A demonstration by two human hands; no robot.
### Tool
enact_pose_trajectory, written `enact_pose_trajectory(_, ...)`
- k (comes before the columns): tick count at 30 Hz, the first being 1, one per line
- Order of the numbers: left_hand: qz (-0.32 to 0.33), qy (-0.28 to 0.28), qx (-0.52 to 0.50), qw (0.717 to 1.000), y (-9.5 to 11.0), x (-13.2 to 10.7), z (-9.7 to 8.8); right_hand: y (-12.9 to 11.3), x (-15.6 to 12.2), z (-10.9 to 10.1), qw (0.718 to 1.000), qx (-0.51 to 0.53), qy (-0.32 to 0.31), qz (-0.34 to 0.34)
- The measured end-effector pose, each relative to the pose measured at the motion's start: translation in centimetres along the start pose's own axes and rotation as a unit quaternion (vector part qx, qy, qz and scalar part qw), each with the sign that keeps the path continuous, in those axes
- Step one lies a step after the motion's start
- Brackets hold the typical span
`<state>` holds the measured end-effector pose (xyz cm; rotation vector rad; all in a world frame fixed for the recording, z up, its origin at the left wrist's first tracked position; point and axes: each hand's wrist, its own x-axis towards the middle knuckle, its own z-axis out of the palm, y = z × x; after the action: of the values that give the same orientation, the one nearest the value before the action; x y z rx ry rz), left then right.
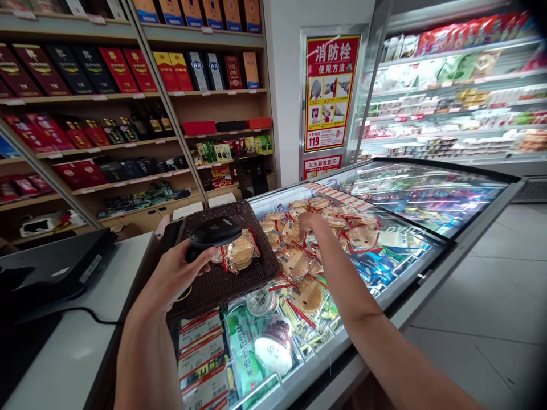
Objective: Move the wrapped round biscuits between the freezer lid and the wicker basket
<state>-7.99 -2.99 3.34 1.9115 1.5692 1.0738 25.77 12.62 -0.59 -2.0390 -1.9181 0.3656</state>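
My left hand (pixel 182 267) is wrapped round a black barcode scanner (pixel 216 232), held above a dark brown woven basket (pixel 256 270). Inside the basket lie packets of round biscuits (pixel 240 253) in clear wrappers with red edges. My right hand (pixel 311 223) reaches out over a loose heap of the same kind of packets (pixel 294 263) on the freezer's glass top. Its fingers curl down onto a biscuit packet (pixel 291 230) at the far side of the heap. The fingertips are partly hidden.
The glass-topped chest freezer (pixel 410 287) holds tubs and colourful bags. At left, a white counter (pixel 81 341) carries a black device (pixel 64 262) with a cable. Shelves of boxed goods (pixel 115 68) stand behind, and a lit chiller (pixel 453 108) is at back right.
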Motion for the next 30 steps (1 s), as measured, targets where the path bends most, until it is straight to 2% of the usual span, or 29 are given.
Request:
enact_pose_trajectory(3,0.000,-0.005,-0.009,1.000,0.1,-0.2,0.0,0.3,-0.8,-0.8,0.998,0.000,-0.053,-0.016)
enact_pose_trajectory(4,0.003,-0.007,-0.012,1.000,0.1,-0.2,0.0,0.3,-1.1,-1.1,0.998,0.021,-0.045,-0.042)
enact_pose_trajectory(7,0.015,-0.010,-0.011,1.000,-0.1,0.0,0.1,0.3,-1.7,-1.6,0.991,0.076,0.018,-0.113)
enact_pose_trajectory(10,0.021,-0.008,-0.009,1.000,-0.4,0.2,0.2,-0.2,-2.1,-1.8,0.975,0.127,0.089,-0.156)
enact_pose_trajectory(13,0.015,-0.006,-0.012,1.000,-0.5,0.3,0.2,-0.9,-2.4,-1.8,0.960,0.190,0.125,-0.160)
enact_pose_trajectory(16,0.010,-0.006,-0.019,1.000,-0.5,0.3,0.2,-1.5,-2.9,-2.0,0.956,0.211,0.140,-0.147)
enact_pose_trajectory(25,0.027,-0.021,-0.013,0.999,-0.1,0.1,0.2,-1.9,-3.5,-2.1,0.954,0.223,0.131,-0.150)
enact_pose_trajectory(28,0.031,-0.028,-0.016,0.999,0.1,0.1,0.3,-2.2,-3.5,-1.8,0.947,0.257,0.098,-0.168)
enact_pose_trajectory(30,0.031,-0.028,-0.019,0.999,0.2,0.1,0.4,-2.5,-3.6,-1.7,0.934,0.298,0.051,-0.188)
